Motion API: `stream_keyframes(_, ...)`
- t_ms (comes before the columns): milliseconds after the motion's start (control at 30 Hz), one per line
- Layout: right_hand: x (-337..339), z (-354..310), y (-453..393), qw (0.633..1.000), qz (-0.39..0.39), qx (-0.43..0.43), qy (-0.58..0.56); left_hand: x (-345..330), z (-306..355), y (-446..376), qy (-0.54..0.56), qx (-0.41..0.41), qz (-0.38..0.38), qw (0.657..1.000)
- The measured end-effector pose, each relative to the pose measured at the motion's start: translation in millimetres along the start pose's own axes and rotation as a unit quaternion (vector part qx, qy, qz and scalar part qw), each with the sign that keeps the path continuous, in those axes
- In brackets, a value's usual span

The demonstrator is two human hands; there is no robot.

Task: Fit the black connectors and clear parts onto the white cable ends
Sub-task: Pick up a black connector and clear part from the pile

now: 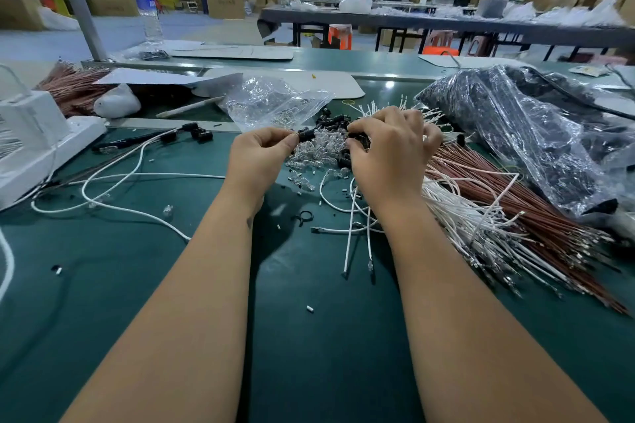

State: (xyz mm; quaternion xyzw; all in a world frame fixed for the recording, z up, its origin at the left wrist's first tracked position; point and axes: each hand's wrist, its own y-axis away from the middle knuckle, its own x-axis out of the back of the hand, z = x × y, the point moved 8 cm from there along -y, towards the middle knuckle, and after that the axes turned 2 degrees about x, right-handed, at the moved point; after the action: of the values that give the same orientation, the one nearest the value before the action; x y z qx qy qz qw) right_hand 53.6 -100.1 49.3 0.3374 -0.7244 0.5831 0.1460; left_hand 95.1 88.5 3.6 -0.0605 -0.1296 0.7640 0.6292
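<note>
Here the left hand (pixel 256 154) pinches a black connector (pixel 305 135); right hand (pixel 388 151) curled (contents hidden).

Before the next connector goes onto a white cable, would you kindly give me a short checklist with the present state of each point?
1. Black connector in hand: ok. The left hand pinches a black connector at its fingertips.
2. White cable end picked up: cannot tell. The right hand is curled over the pile of black connectors, and what it holds is hidden.
3. Clear parts within reach: ok. A pile of clear parts lies between the hands.
4. White cables within reach: ok. The white cables lie by the right forearm.
5. Connector seated on a cable: not ok; no cable enters it yet.
</note>
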Motion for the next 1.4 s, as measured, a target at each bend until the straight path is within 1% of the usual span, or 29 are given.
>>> stream_keyframes(133, 0.2, 2.6, 0.4, 0.999, 0.011, -0.012, -0.030, -3.7, -1.8, -0.6, 0.006, 0.013, -0.020, 1.000)
stream_keyframes(267, 1.5, 1.8, 0.6, 0.998, 0.019, -0.007, -0.059, -4.5, -3.5, -2.7, 0.013, 0.025, -0.025, 0.999)
stream_keyframes(400, -0.1, 0.9, 0.3, 0.992, 0.023, -0.013, -0.127, -6.0, -4.0, -2.2, 0.007, 0.025, -0.037, 0.999)
stream_keyframes(633, -3.9, 2.5, -0.1, 0.975, -0.007, -0.052, -0.215, -11.4, -2.1, 2.6, -0.004, 0.023, -0.064, 0.998)
stream_keyframes(700, 2.6, 0.9, -0.9, 0.966, 0.013, -0.057, -0.251, -12.2, -1.3, 3.8, -0.005, 0.020, -0.065, 0.998)
stream_keyframes(800, 13.3, -3.5, -1.5, 0.959, 0.051, -0.052, -0.272, -12.4, 1.0, 3.9, -0.014, 0.000, -0.056, 0.998)
stream_keyframes(933, 5.1, -6.8, -0.8, 0.968, 0.023, -0.039, -0.248, -11.3, 4.9, 2.8, -0.054, -0.047, -0.036, 0.997)
stream_keyframes(1033, -4.2, 0.4, -0.4, 0.968, -0.006, -0.066, -0.243, -16.3, 6.5, 3.8, -0.070, -0.069, -0.049, 0.994)
stream_keyframes(1167, -13.3, 15.2, -0.1, 0.942, -0.025, -0.137, -0.305, -22.9, 3.1, 2.8, -0.019, -0.039, -0.069, 0.997)
stream_keyframes(1267, -14.7, 16.2, -0.2, 0.934, -0.030, -0.144, -0.327, -30.7, -0.2, 4.3, -0.006, -0.013, -0.095, 0.995)
stream_keyframes(1400, -21.6, 16.2, -0.2, 0.932, -0.056, -0.143, -0.328, -36.3, 3.0, 7.8, -0.010, -0.018, -0.111, 0.994)
